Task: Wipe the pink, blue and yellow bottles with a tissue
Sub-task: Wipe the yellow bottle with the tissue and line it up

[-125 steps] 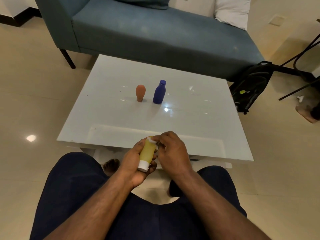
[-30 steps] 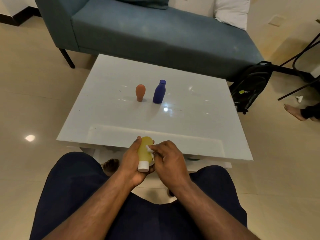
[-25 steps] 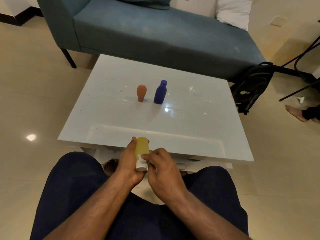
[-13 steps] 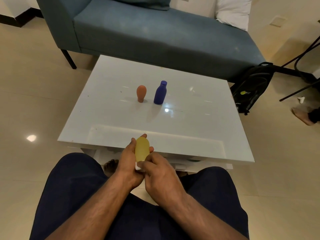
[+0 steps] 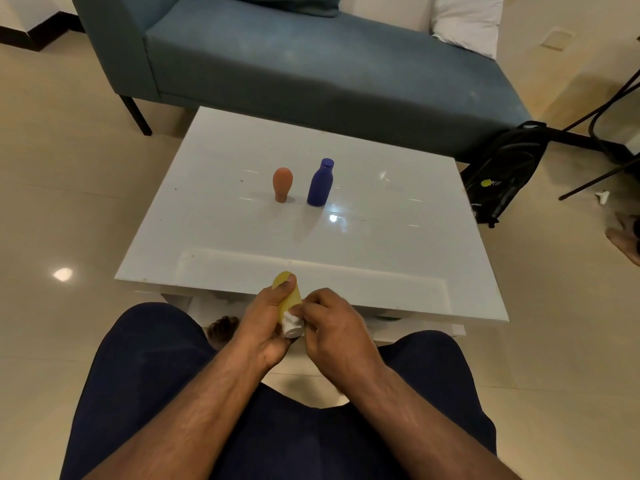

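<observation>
- The fingers (image 5: pixel 273 299) of the left hand (image 5: pixel 265 323) are curled round the yellow bottle (image 5: pixel 290 296), with the thumb laid along its upper side up to the rounded end.
- The fingers of the right hand (image 5: pixel 334 329) are bunched together and pinch a small white tissue (image 5: pixel 290 319) against the lower end of the yellow bottle, beside its white cap (image 5: pixel 293 331); how much of the white there is tissue and how much cap is hard to tell.
- The yellow bottle is held above the person's lap, just in front of the near edge of the bench (image 5: pixel 398 237), tilted with its rounded end away from the person and its cap end towards them.
- The pink bottle (image 5: pixel 282 184) stands on its narrow end near the middle of the bench, apart from the hands.
- The blue bottle (image 5: pixel 320 183) stands upright just beside the pink bottle, on its right, the two not touching.
- Behind the bench is a blue-grey sofa (image 5: pixel 311 64) with a white cushion (image 5: pixel 465 20) at its far right end.
- A black backpack (image 5: pixel 502 174) leans on the floor to the right of the bench, against the sofa's corner.
- The person's legs are in dark blue trousers (image 5: pixel 145 375).
</observation>
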The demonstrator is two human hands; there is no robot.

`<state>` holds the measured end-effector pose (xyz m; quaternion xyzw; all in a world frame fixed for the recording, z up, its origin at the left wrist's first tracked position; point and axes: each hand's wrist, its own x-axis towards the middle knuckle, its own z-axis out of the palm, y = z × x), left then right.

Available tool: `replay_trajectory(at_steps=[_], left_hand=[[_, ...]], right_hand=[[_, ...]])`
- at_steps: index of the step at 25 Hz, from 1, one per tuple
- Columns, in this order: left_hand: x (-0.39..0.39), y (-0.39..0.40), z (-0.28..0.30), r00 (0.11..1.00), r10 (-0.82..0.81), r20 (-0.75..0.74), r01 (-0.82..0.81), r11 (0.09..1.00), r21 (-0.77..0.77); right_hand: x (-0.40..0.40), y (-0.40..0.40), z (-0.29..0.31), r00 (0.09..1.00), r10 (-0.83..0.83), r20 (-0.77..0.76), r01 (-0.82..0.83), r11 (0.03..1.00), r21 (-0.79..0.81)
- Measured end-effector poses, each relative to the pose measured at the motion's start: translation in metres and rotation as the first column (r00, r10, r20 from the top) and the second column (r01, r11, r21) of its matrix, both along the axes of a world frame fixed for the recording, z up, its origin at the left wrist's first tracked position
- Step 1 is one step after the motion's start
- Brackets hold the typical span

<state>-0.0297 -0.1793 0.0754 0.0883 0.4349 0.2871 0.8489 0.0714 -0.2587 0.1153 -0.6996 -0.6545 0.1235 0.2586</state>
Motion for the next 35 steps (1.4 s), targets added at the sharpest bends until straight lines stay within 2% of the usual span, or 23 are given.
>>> replay_trajectory(at_steps=[2, 7, 12, 14, 18, 20, 23, 25, 28, 30, 35], left_hand=[[0.001, -0.002, 0.000, 1.000, 0.016, -0.008, -0.016, 0.999, 0.042], [0.000, -0.001, 0.000, 0.996, 0.070, -0.055, -0.067, 0.997, 0.050], [0.001, -0.009, 0.009, 0.997, -0.069, -0.022, 0.070, 0.997, 0.031], [0.001, -0.010, 0.012, 0.997, -0.080, -0.012, 0.080, 0.997, 0.008], [-0.001, -0.006, 0.009, 0.997, -0.080, 0.007, 0.080, 0.997, -0.010], [0.001, -0.007, 0.010, 0.991, -0.137, -0.003, 0.137, 0.991, -0.005], [0.004, -0.010, 0.013, 0.983, -0.180, 0.034, 0.180, 0.984, 0.008], [0.001, -0.009, 0.013, 0.983, -0.167, 0.071, 0.166, 0.986, 0.018], [-0.002, -0.006, 0.012, 0.989, -0.129, 0.070, 0.131, 0.991, -0.024], [-0.001, -0.006, 0.012, 0.994, -0.097, 0.057, 0.099, 0.995, -0.029], [0.002, -0.005, 0.012, 0.998, -0.028, 0.049, 0.026, 0.999, 0.037]], right_hand=[[0.000, 0.005, 0.000, 1.000, -0.021, 0.022, 0.021, 1.000, 0.002], [-0.017, -0.013, -0.001, 0.980, 0.169, 0.109, -0.163, 0.985, -0.059], [0.009, 0.017, -0.002, 0.991, -0.025, 0.132, 0.030, 0.999, -0.031], [0.004, 0.014, -0.003, 0.986, -0.012, 0.165, 0.019, 0.999, -0.040], [-0.007, -0.009, -0.005, 0.971, 0.132, 0.199, -0.121, 0.991, -0.064], [0.004, 0.001, -0.006, 0.969, 0.104, 0.222, -0.096, 0.994, -0.047], [0.019, 0.021, -0.007, 0.973, -0.032, 0.229, 0.039, 0.999, -0.026], [0.014, 0.020, -0.007, 0.975, -0.037, 0.217, 0.044, 0.999, -0.024], [-0.003, -0.006, -0.010, 0.956, 0.142, 0.257, -0.138, 0.990, -0.031], [-0.003, -0.016, -0.009, 0.948, 0.197, 0.251, -0.193, 0.980, -0.041], [0.004, 0.003, -0.004, 0.976, 0.065, 0.207, -0.068, 0.998, 0.005]])
